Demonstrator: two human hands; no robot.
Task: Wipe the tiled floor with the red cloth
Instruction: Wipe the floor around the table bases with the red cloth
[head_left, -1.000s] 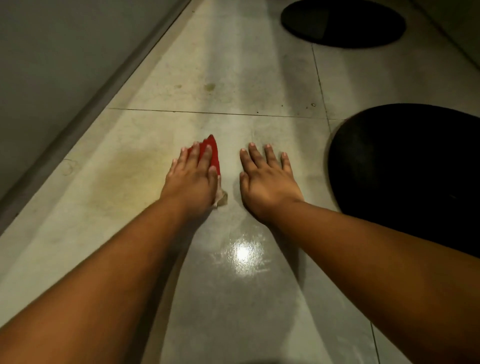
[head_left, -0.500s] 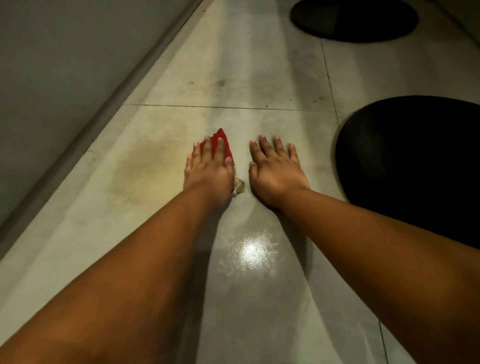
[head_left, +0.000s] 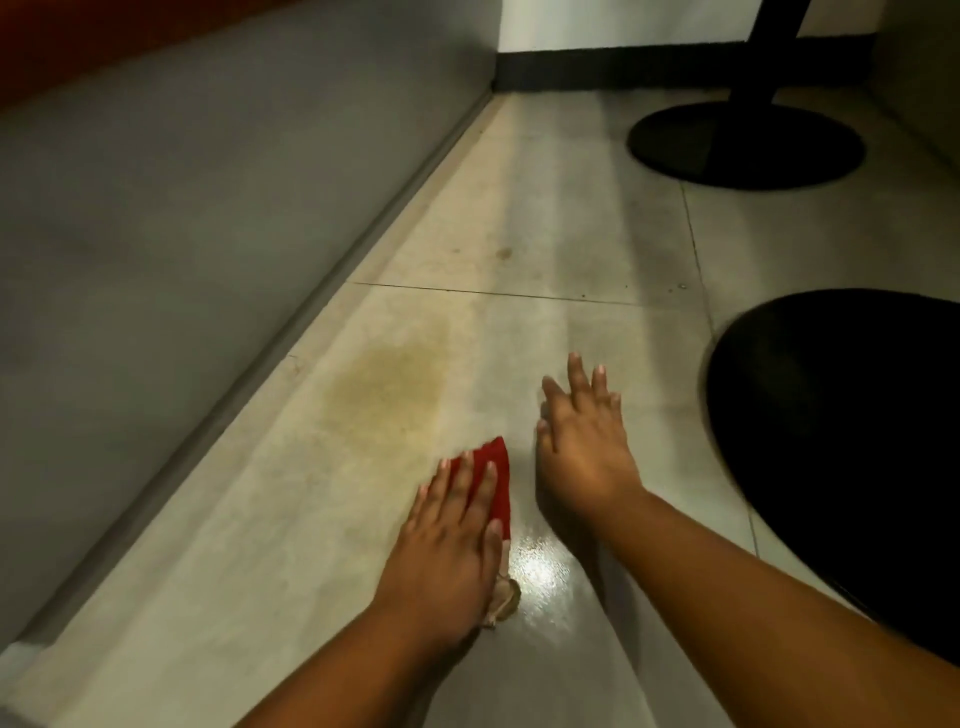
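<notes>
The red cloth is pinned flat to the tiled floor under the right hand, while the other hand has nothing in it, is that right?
Not quite. The head view shows the red cloth pinned flat to the tiled floor under the left hand, not the right. The right hand, fingers spread, has nothing in it.

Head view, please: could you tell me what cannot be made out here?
- Red cloth: mostly hidden under the left hand.
- Right hand: motion-blurred, floor contact unclear.
- Near round black base: cut by the right edge.
- Far black pedestal base: post cut by the top edge.
</notes>
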